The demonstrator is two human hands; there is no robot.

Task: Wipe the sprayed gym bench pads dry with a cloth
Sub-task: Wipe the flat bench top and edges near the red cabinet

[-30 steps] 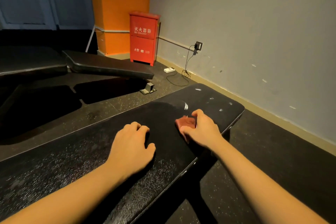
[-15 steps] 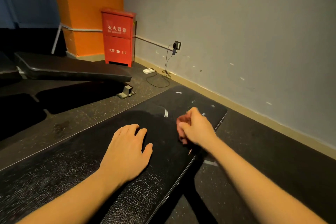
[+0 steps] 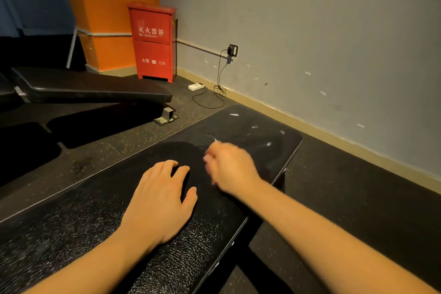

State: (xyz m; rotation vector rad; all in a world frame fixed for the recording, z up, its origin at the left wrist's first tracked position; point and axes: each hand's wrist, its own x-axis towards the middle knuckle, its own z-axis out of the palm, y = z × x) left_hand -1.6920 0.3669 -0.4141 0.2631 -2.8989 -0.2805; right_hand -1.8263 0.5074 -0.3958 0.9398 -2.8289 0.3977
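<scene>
My left hand point(image 3: 162, 200) lies flat on the black bench pad point(image 3: 250, 126), fingers relaxed and spread, holding nothing. Just beside it, nearer the pad's far end, my right hand point(image 3: 230, 164) is blurred and curled into a fist. Only a pinkish sliver of cloth point(image 3: 207, 157) shows at its fingertips. Fine droplets point(image 3: 191, 241) glisten on the pad by my left wrist.

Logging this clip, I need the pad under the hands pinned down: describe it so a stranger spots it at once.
Start at the grey wall on the right; the bench pad runs alongside it, nearest the camera. Unlike the second bench by the red cabinet, it lies under the left hand and right hand and bears pale scuffs at its far end.
</scene>
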